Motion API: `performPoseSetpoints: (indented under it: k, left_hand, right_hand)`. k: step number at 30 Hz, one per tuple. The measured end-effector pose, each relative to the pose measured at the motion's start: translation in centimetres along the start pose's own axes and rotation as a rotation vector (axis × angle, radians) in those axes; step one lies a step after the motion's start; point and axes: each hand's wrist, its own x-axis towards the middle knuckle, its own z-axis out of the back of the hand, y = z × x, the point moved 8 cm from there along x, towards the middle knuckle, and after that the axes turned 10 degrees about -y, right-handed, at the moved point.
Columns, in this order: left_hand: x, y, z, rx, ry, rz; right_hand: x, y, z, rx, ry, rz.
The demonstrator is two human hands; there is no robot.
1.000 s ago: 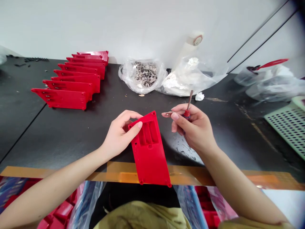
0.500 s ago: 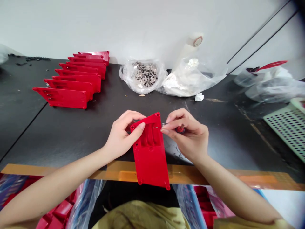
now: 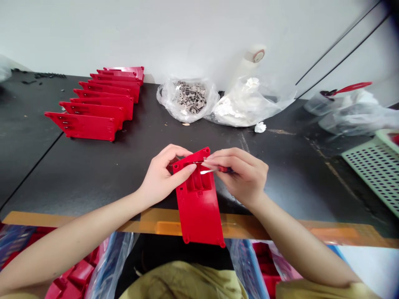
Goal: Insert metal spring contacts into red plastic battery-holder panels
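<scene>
My left hand point(image 3: 168, 170) is closed on the upper left of a red plastic panel point(image 3: 201, 216), its thumb lying over the recessed compartment. The panel is tilted over the table's front edge. My right hand point(image 3: 243, 172) is closed around a small screwdriver point(image 3: 225, 169) with a red and dark handle, its pale blurred tip above the compartment. Its thumb and forefinger also pinch a thin metal piece point(image 3: 199, 161) at the compartment's upper wall, close to my left thumb. How far that piece sits in the wall is hidden by my fingers.
Several red panels point(image 3: 89, 126) stand in a leaning row at the back left. Behind my hands are a bag of small metal parts point(image 3: 191, 97) and a bag of white material point(image 3: 230, 110). A green basket point(image 3: 370, 160) stands right; bins with red parts point(image 3: 75, 274) are below.
My right hand has moved left, bringing the metal piece to the compartment's upper wall and the screwdriver tip over the compartment. My left thumb has shifted right towards it.
</scene>
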Motion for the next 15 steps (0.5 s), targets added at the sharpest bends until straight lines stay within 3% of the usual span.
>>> performPoseSetpoints:
  k: [5,10,12,15]
  left_hand:
    - [-0.1,0.0,0.0,0.006,0.002,-0.021]
    - [-0.1,-0.8,0.1,0.004,0.004,-0.070]
    - [-0.1,-0.8,0.2,-0.013,0.005,-0.068]
    - [-0.1,-0.4,0.2,-0.027,0.004,-0.029]
  right_hand:
    - [0.3,1.0,0.0,-0.086,0.050,0.122]
    - [-0.1,1.5,0.3,-0.005,0.053,0.132]
    - [-0.2,0.7,0.5,0.070,0.030,0.010]
    - [-0.5,-1.6,1.0,0.190,-0.081,-0.319]
